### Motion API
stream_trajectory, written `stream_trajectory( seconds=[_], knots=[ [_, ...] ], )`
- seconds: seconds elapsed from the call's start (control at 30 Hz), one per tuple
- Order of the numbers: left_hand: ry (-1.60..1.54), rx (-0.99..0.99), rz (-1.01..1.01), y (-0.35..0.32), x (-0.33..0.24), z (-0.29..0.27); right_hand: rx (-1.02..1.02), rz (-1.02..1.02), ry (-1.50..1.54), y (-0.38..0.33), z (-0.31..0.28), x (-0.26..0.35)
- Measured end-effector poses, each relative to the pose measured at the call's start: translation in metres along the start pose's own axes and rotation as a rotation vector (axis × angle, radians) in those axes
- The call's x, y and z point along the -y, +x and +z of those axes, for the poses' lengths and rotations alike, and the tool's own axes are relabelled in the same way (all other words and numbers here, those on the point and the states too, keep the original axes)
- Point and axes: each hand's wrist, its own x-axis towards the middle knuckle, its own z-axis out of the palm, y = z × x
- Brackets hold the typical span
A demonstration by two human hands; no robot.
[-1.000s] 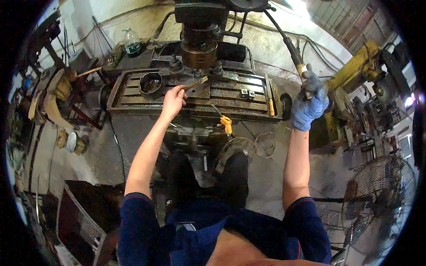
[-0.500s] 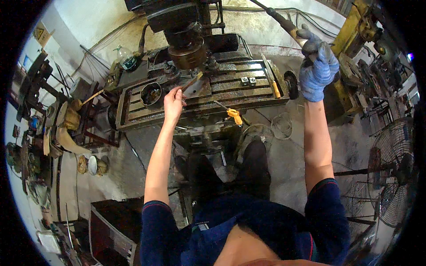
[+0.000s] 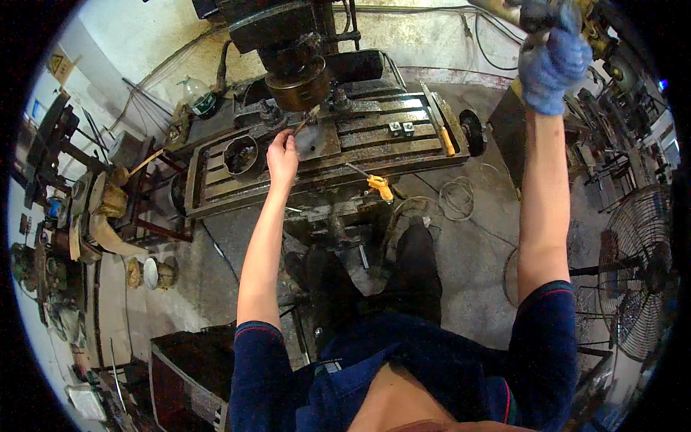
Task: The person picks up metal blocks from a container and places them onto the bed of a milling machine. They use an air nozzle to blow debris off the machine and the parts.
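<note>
My bare left hand (image 3: 283, 153) is closed around a slim brush (image 3: 305, 121). The brush's pale tip is over a flat metal plate (image 3: 317, 142) on the machine table, just below the round spindle head (image 3: 298, 83). At the upper right, my right hand (image 3: 554, 66), in a blue knit glove, wraps the dark end of a machine lever (image 3: 500, 9). Part of that lever runs out of the top of the picture. A round pot (image 3: 243, 156) of dark contents sits on the slotted machine table (image 3: 392, 149), left of my left hand.
A yellow-handled tool (image 3: 379, 187) rests at the table's front edge. Two small metal blocks (image 3: 402, 129) and a long file-like tool with a yellow handle (image 3: 447, 140) lie on the table. A large fan (image 3: 637, 273) stands at right. A plastic bottle (image 3: 198, 95) is back left.
My right hand has moved up and to the right with the lever end. The brush tip in my left hand has shifted slightly left and up.
</note>
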Motion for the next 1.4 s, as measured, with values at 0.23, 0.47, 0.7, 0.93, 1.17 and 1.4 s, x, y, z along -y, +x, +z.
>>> stream_trajectory(
  seconds=[0.23,0.47,0.7,0.93,1.17,1.4],
  knots=[
    [0.28,-0.183,0.017,0.006,0.01,-0.008,-0.007,0.126,1.09,0.097,0.021,0.021],
    [0.367,-0.203,0.237,-0.012,0.002,-0.066,-0.149,-0.254,0.089,0.045,-0.009,0.01],
    [0.729,-0.389,0.261,-0.005,0.029,-0.14,0.86,1.258,0.828,-0.222,-0.041,0.136],
    [0.943,-0.053,0.032,-0.026,0.024,-0.145,1.245,1.575,1.07,-0.358,-0.002,0.199],
    [0.888,-0.06,-0.059,-0.037,-0.005,-0.173,1.185,1.45,0.736,-0.375,0.009,0.233],
    [0.809,-0.013,-0.046,-0.025,-0.01,-0.209,0.954,1.03,0.679,-0.227,-0.018,0.193]
  ],
)
